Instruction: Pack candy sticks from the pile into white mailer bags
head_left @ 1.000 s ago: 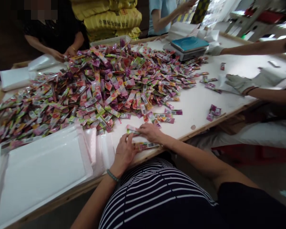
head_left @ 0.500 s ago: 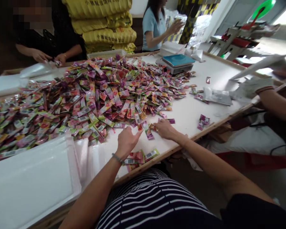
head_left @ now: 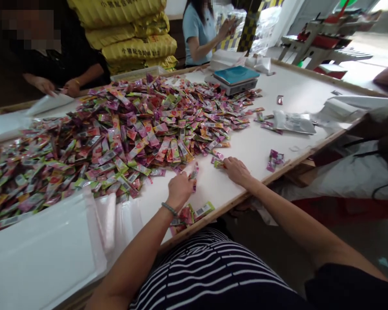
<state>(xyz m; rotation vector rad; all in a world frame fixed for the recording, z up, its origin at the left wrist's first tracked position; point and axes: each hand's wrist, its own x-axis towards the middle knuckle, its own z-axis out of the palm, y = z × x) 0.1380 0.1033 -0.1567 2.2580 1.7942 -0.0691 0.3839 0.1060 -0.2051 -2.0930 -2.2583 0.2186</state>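
Small printed packets lie in a wide pile (head_left: 142, 129) across the white table (head_left: 245, 137). At the pile's near edge, my left hand (head_left: 180, 189) is closed on pink and purple packets (head_left: 195, 175); how many is unclear. My right hand (head_left: 237, 171), to its right, is closed with its fingertips on a green and yellow packet (head_left: 219, 163) at the tabletop. Between me and my left hand, several red and green packets (head_left: 203, 210) lie by the table's wooden edge. A few purple packets (head_left: 274, 160) rest to the right of my right hand.
White plastic bags (head_left: 45, 245) lie stacked at the near left. A blue-topped scale (head_left: 236, 75) stands at the far side. A filled clear bag (head_left: 294, 122) lies to the right. Co-workers sit and stand around the table; yellow sacks (head_left: 132, 47) are piled behind.
My left hand has taken packets from the table and moved slightly right. My right hand has shifted right with its packet. The co-worker at far left now handles a white bag.
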